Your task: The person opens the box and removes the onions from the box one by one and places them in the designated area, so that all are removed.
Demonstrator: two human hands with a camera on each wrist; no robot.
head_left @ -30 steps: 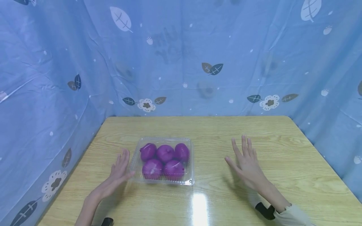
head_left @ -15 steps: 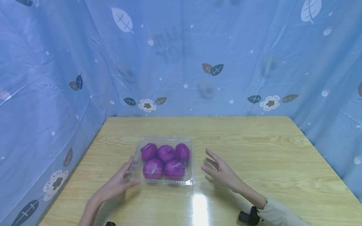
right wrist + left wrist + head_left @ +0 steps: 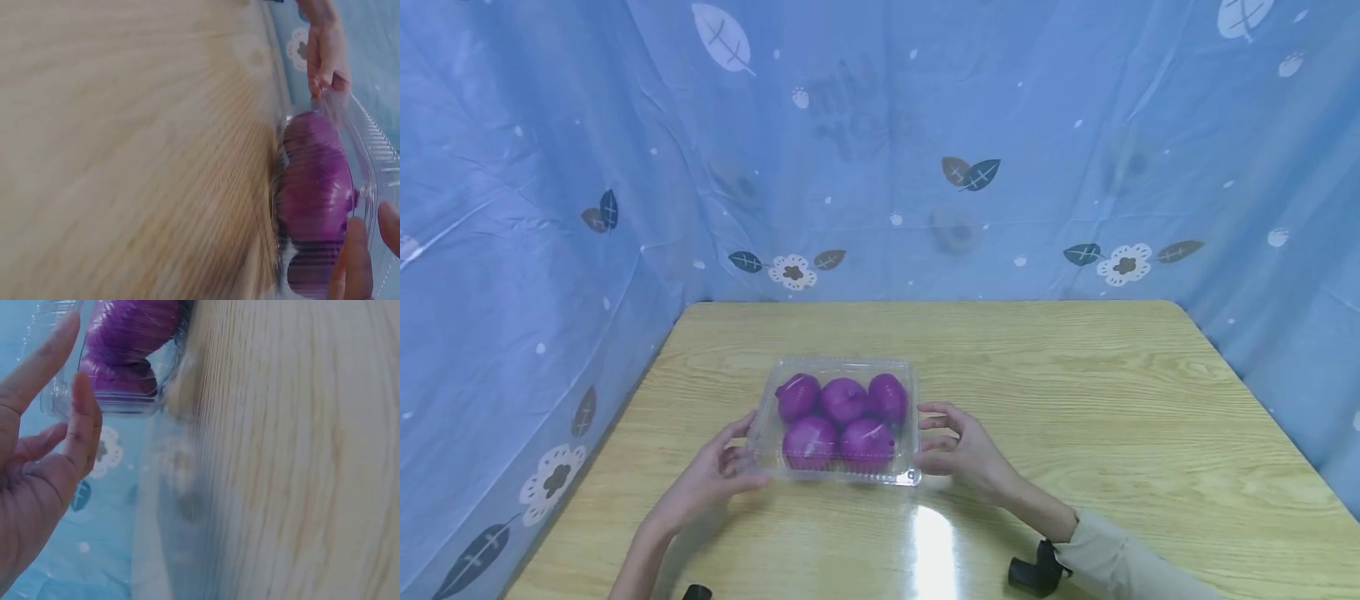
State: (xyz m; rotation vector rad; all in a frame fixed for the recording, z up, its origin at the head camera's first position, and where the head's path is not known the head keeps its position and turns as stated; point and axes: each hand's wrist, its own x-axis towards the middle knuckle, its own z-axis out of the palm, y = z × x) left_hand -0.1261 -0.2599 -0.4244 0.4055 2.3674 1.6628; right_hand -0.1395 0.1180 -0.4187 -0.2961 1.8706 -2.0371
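Note:
A clear plastic clamshell box (image 3: 838,477) stands on the table, its ribbed wall and lid rim visible. Inside are several round purple things (image 3: 844,401), onion-like, with small pointed tips. My left hand (image 3: 706,479) is at the box's left side, fingers bent loosely with the fingertips right at the wall and the thumb near the front corner. On the opposite side is my right hand (image 3: 967,456), its spread, slightly bent fingers reaching the right wall. In the left wrist view, finger and thumb stand apart beside the box end (image 3: 131,403). Two right fingertips (image 3: 357,247) overlap the box in the right wrist view.
The light wood table (image 3: 1112,392) extends well to the right of the box. Blue patterned cloth (image 3: 880,167) hangs behind it and along both sides. Black wrist-worn devices (image 3: 1036,572) sit at both wrists, and a light reflection (image 3: 934,550) shines in front.
My right hand has swung left from the open table to the box's right side. My left hand has moved slightly closer on the left, its fingers bending. The box has stayed nearly in place.

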